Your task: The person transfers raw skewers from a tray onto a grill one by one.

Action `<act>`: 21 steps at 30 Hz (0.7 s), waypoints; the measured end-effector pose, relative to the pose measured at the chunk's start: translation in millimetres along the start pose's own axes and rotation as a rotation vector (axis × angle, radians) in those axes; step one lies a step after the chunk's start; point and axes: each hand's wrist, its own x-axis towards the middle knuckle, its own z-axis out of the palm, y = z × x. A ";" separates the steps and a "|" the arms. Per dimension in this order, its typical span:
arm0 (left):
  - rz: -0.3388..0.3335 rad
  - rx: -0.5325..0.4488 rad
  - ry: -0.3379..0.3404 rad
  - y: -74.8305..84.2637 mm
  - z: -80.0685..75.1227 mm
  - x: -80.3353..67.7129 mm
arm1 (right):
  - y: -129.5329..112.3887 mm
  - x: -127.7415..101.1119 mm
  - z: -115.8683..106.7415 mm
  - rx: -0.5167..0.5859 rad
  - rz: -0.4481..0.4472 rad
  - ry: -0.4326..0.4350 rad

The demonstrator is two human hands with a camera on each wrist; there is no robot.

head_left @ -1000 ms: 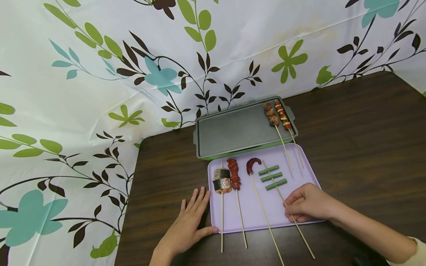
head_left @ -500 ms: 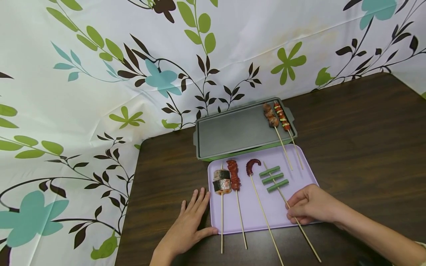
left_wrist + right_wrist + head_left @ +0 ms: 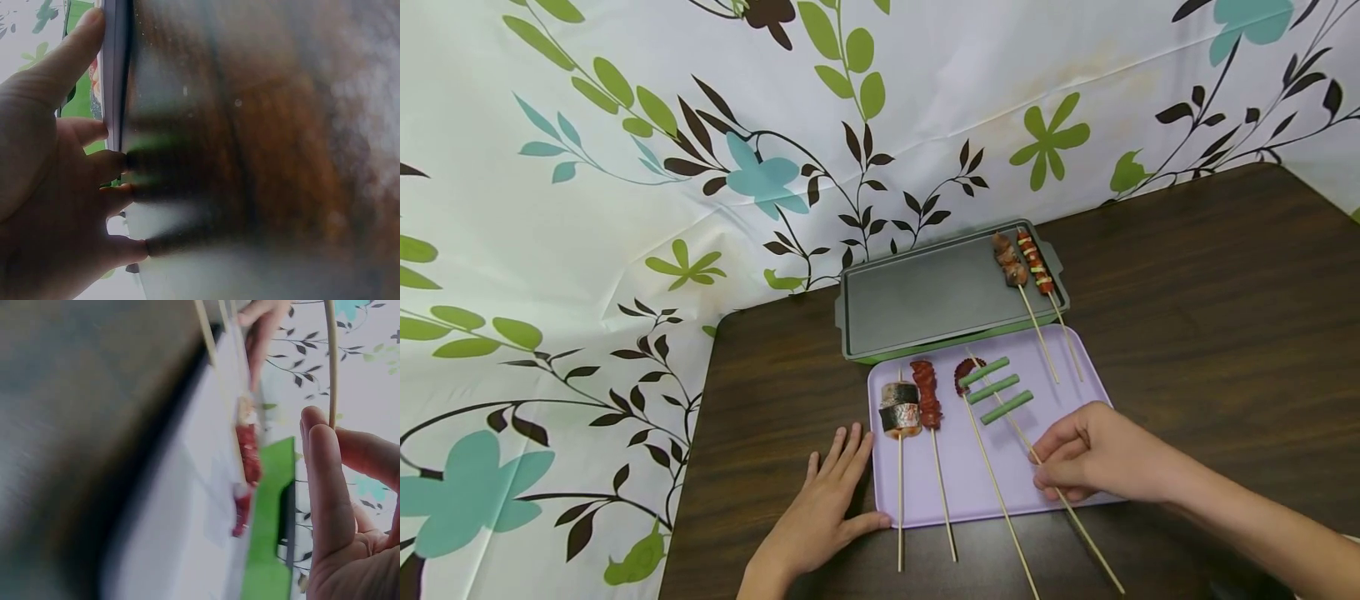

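Where the fingers meet the stick: the right hand (image 3: 1093, 454) pinches the thin bamboo skewer threaded through three green stalk pieces (image 3: 996, 388), taking it low on the bare shaft, well below the food.
Grip state: fingers curled narrow around the stick; in the right wrist view the stick (image 3: 330, 362) runs up past the fingertips (image 3: 322, 462).
Skewer's place: its loaded end sits over the pale lilac plastic tray (image 3: 1078, 367), crossing just beside the dark red curled tentacle skewer (image 3: 964, 375); whether it touches the tray I cannot tell.
Handling, as I judge it: light and stiff along its length, but thin enough to snap if levered; the green pieces lie crosswise and could spin or slide on the stick, so holding the bare wood and keeping it level looks wise.
Other hand: the left hand (image 3: 827, 508) lies flat with straight fingers on the table, thumb against the tray's near left edge (image 3: 114, 69), holding nothing.
Neighbours on the tray: a silver-skinned fish-roll skewer (image 3: 900, 407) and a red meat skewer (image 3: 928, 393), side by side.
Beyond: a dark grey griddle pan with green rim (image 3: 925, 296) touching the tray's far edge, two loaded skewers (image 3: 1024, 260) at its right end.
Surface: dark wood-grain table (image 3: 1210, 292), smooth and hard.
Room: a white sheet printed with leaves and flowers (image 3: 625, 167) hangs close behind and to the left.
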 end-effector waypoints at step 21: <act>0.003 0.007 0.002 -1.5 1.1 -0.2 | -73.5 67.3 -65.8 -0.060 0.113 0.145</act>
